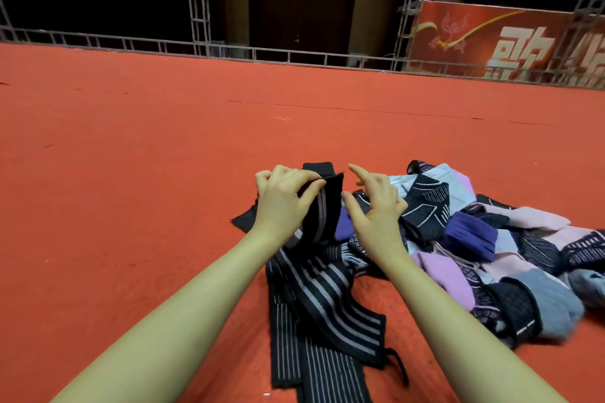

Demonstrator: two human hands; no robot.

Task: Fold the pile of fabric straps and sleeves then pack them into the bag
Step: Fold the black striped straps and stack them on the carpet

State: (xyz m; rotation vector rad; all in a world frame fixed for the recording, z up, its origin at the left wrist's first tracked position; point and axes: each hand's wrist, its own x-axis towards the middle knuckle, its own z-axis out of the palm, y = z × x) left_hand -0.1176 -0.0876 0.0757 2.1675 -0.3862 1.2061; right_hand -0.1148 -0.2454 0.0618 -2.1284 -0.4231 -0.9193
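Note:
A black strap with grey stripes is folded over and held upright above the floor. My left hand grips its folded top, fingers curled over the edge. My right hand sits just right of the strap with loosely bent fingers, its thumb close to the fabric; whether it touches is unclear. The strap's long tail trails down toward me over other striped straps. A pile of sleeves in black, pink, purple, blue and grey lies to the right. No bag is in view.
Everything lies on a red carpet that spreads wide to the left and ahead. A metal truss rail borders the far edge, with a dark door and a red banner behind it.

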